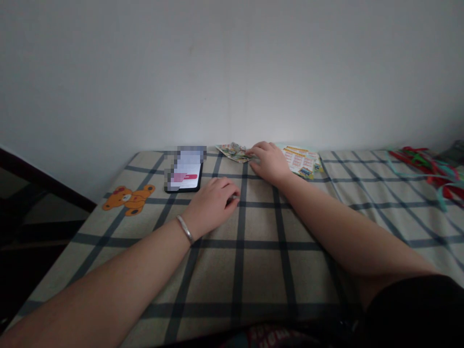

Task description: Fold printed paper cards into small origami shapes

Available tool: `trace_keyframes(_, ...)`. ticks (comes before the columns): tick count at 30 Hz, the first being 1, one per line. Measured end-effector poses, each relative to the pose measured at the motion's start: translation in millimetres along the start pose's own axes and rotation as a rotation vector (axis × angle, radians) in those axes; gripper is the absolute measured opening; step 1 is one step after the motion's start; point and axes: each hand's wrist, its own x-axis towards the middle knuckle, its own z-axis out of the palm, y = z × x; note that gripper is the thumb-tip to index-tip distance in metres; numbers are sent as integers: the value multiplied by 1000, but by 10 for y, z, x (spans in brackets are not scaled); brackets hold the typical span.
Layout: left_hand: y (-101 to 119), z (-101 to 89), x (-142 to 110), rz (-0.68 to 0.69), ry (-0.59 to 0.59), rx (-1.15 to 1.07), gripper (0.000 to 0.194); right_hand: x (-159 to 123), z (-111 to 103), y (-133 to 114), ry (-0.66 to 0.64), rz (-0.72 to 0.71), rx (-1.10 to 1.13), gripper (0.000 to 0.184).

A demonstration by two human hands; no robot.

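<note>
My left hand [213, 203] rests on the checked tablecloth with its fingers curled in. A small pale bit shows by the fingertips, too little to name. A silver bangle [185, 230] circles that wrist. Beyond this hand lies a smartphone [188, 166], its screen lit and partly pixelated. At the back, my right hand [270, 162] reaches toward the wall, palm down and fingers apart. Its fingertips touch the edge of a crumpled printed paper [234, 151]. Just right of that hand, partly behind it, sits a flat printed sheet [302, 160] with yellow and red print.
A checked cloth [253, 285] covers the table, which meets a pale wall [232, 72]. An orange bear figure [128, 199] is near the left edge. Red and green ribbon-like strips [427, 166] lie at the right. Dark space drops away at the left.
</note>
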Motion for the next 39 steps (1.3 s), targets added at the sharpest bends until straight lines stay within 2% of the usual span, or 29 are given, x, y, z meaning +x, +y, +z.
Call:
trace_keyframes(6,-6,2,-1,4,2,8,13,-221,-211,77,47,-1,38,45)
trace_keyframes(9,-10,-1,-3,3,0,10,13,-384,-359,150,42,-12,-42,44)
trace_keyframes(13,-4,-3,-1,-6,-18,7,13,-609,-461,280,-3,60,-127,41)
trace_keyframes(19,3,-21,-15,-5,-14,0,13,-761,-424,491,-12,170,-212,41)
trace_keyframes(23,-8,-28,-15,-1,-24,-6,13,-763,-392,553,-52,181,-264,36)
trace_keyframes(32,-30,-9,-15,39,-15,5,13,-769,-397,535,-34,193,-257,31)
trace_keyframes(35,-30,-11,-15,45,-13,6,14,-768,-411,501,-62,249,-323,35)
trace_keyframes(39,-25,-11,-13,48,-8,0,13,-761,-436,462,-84,319,-366,31)
